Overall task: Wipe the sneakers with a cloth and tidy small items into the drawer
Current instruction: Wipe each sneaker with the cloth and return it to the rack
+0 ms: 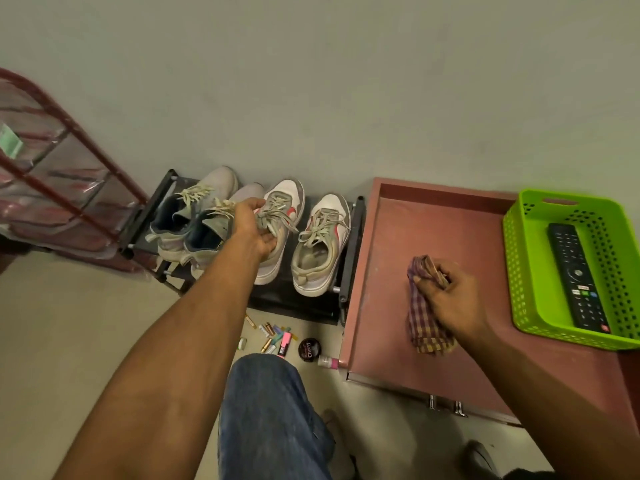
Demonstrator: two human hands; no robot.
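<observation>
Left hand point(254, 230) grips a sneaker point(277, 233) at the rack's point(349, 244) middle to steady it, right hand point(450, 292) bunches the cloth point(420, 317) over the open drawer point(381, 258), ready for wiping

Dim, flat indoor light with a greenish-yellow cast, no hard highlights. Source not visible; the wall point(346, 81) is evenly lit, slightly darker toward the top corners. Shadows are soft: a faint one under the shoe rack point(298, 306) and darker patches in the bottom right corner. Strong wide-angle distortion, so the red rack point(52, 161) at the left edge leans and bends and the green basket point(519, 271) skews. Centre reasonably sharp, edges soft. Compression smear on the wall and the floor point(69, 323). Small items on the floor are too small to resolve labels well.
</observation>
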